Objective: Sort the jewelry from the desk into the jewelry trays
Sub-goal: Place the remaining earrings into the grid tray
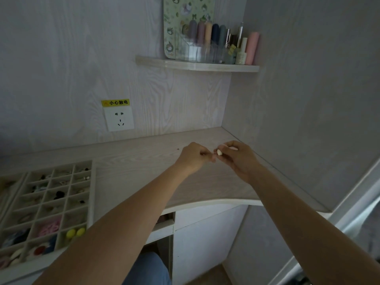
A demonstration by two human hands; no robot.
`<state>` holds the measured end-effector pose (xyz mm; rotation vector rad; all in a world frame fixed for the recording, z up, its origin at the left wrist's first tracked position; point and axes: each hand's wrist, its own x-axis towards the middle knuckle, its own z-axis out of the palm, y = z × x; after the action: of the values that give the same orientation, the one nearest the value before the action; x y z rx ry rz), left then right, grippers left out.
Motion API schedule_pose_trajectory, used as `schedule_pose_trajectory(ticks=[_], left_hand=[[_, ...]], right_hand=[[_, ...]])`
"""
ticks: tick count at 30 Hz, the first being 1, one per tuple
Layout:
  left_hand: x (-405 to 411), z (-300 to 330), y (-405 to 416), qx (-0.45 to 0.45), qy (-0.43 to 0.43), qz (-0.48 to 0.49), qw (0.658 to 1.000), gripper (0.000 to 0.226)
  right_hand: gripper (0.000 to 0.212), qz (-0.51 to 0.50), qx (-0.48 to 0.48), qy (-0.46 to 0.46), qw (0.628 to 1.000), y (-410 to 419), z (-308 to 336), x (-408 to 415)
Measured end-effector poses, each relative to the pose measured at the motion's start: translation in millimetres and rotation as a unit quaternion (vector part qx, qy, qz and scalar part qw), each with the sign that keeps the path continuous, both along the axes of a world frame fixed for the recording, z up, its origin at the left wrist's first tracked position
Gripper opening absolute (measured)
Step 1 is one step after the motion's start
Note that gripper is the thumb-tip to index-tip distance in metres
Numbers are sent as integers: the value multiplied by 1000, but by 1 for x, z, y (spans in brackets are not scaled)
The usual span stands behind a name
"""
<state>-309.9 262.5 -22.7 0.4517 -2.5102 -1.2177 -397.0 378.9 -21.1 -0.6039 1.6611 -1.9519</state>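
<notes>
Right hand (236,159) pinched a small white earring-like piece (219,152) at centre frame above the desk (144,161); left hand (193,157) was curled at it, grasp unclear. Risk: the piece slipping between hands, far from the jewelry tray (92,182) at lower left.

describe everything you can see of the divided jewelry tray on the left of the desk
The jewelry tray is a pale, beige-looking grid of small square compartments, lying flat on the desk at its left end, partly cut off by the picture's edge. Most cells hold small pieces: two yellow balls in a near cell, a pink item beside it, dark pieces farther back. Neither hand touches it; a second tray adjoins its left side.
</notes>
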Motion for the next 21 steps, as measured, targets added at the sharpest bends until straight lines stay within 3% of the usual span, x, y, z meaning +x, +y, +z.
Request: schedule_pose_trajectory(ticks=[3,8,18,21], left_hand=[[11,10,-8,8,13,-12,1000,26],[32,25,-17,78,20,4,997,25],[91,41,-43,-2,-27,44,999,28],[109,45,-53,58,-24,80,995,32]], right_hand=[[10,17,2,22,1000,-1,0,7],[8,72,-40,-26,996,-11,3,24],[11,111,-108,-184,971,-38,6,62],[9,122,-76,-165,976,-45,6,76]])
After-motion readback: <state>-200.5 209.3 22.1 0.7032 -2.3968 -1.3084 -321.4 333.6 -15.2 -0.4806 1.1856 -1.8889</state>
